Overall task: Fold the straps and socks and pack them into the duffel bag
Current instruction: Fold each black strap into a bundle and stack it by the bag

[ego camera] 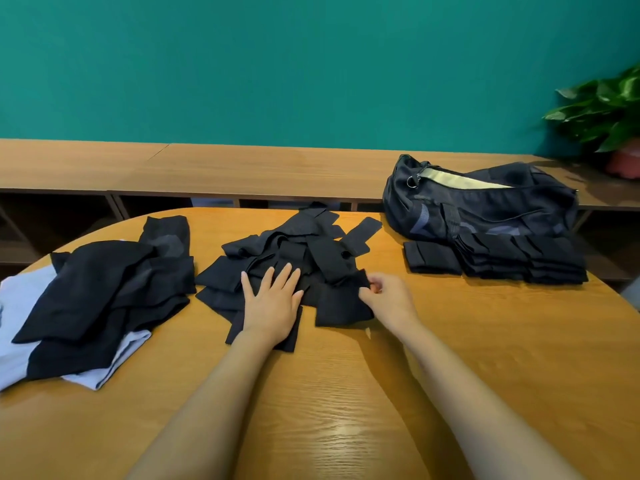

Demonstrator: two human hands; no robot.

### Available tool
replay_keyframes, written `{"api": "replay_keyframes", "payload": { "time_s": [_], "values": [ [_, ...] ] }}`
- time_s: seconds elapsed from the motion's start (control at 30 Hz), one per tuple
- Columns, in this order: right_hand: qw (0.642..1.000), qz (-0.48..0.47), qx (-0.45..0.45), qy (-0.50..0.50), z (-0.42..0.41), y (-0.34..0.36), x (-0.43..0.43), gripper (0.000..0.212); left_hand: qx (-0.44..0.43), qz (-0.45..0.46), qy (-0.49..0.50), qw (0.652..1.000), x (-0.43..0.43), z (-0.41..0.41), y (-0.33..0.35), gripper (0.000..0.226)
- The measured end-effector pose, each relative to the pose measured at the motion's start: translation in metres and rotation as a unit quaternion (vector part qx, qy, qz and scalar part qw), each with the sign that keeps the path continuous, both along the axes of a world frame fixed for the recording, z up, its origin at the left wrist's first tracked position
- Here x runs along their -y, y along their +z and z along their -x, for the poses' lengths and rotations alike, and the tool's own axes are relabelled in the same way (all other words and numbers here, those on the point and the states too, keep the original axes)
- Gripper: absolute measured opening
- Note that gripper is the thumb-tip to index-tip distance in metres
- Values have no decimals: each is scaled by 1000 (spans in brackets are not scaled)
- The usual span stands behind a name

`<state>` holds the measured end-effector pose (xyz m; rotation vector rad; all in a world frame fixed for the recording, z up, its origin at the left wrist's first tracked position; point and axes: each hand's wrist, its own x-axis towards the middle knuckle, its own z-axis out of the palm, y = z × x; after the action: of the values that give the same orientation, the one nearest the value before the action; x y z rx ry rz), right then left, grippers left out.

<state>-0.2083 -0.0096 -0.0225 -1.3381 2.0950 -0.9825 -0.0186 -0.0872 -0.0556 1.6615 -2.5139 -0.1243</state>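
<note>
Loose heap of black straps (pixel 294 251) at the centre of the table (pixel 485 358), between a pile of dark socks (pixel 104 289) on the person's left and a folded stack (pixel 519 261) lying against the duffel bag (pixel 485 206) on the right. The left hand (pixel 272 303), fingers spread and flat, presses the heap's near edge. The right hand (pixel 388 299) pinches the right border of one strap (pixel 341 306) between thumb and fingertips. The material looks light, limp and non-slip, likely to sag unless held at an end or corner and smoothed flat. The pinched strap seems to lie roughly crosswise, though overlap hides its far end. The strap under the left palm runs toward the person. The bag's long axis lies left to right, zip uppermost and partly open.
</note>
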Motion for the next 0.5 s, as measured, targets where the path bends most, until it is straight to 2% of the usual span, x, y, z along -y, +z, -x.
{"api": "replay_keyframes", "payload": {
  "time_s": [0.1, 0.2, 0.27, 0.37, 0.5],
  "values": [
    [998, -26, -6, -54, 35, 0, -24, 12, 7, 15, 16, 1000, -1, 2, -5, 51],
    [979, -151, -106, -82, 60, -2, -42, 14, 12, 27, 20, 999, -3, 6, -4, 50],
    [969, -189, -142, -77, 66, -5, -43, 13, 6, 28, 25, 999, -1, 11, 2, 49],
    [968, -193, -154, -49, 62, -6, -36, 20, 3, 34, 29, 999, 1, 16, 15, 46],
    [978, -116, -169, -40, 54, 2, -14, 32, -40, 77, 16, 996, 10, 18, 37, 34]
  ]
}}
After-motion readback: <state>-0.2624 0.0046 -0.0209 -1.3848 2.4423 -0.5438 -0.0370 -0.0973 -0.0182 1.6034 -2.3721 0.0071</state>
